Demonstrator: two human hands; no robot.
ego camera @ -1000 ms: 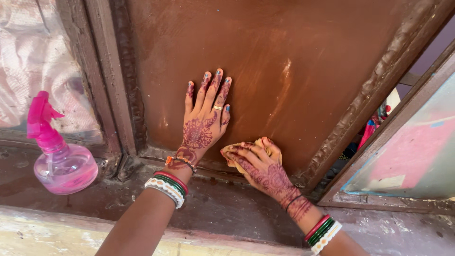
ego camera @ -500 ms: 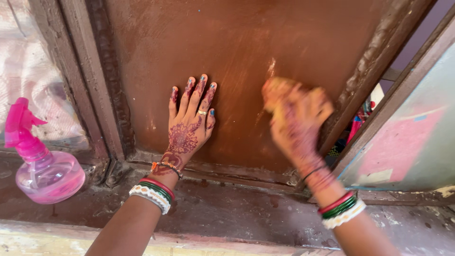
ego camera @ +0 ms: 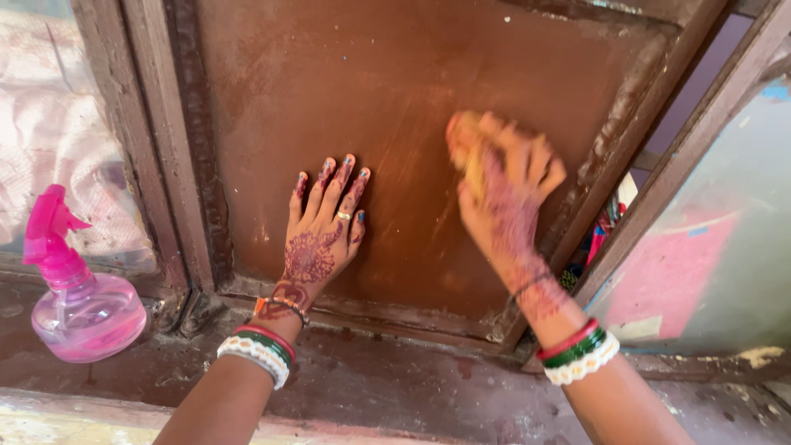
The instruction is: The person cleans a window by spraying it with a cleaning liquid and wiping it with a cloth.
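Nearest the camera: two bare forearms are seen reaching up from the bottom edge, each ringed at the wrist with red, green and white bangles.
Sill: a worn, dark, stained ledge is crossed by both arms.
Spray bottle: a pink bottle with a pink trigger head is stood upright on the sill at far left, well apart from both hands.
Left hand: it is laid flat, palm down, against the lower part of the brown panel; henna patterns are seen on its back and a ring on one finger.
Left fingers: they are stretched straight and slightly spread, pointing upward; nothing is held.
Right hand: it is raised higher and further right on the panel and is blurred; henna is seen on its back too.
Right fingers: they are curled over a cloth, which is pressed against the panel.
Cloth: a small yellowish wad is gripped in the right hand, only its upper left edge showing past the fingers.
Panel: a rusty brown, scuffed surface is set in a dark frame.
Frame: thick, rough and peeling at the left side.
Far left: pale patterned fabric is seen behind glass.
Far right: a faded pink and grey surface is seen past the frame.
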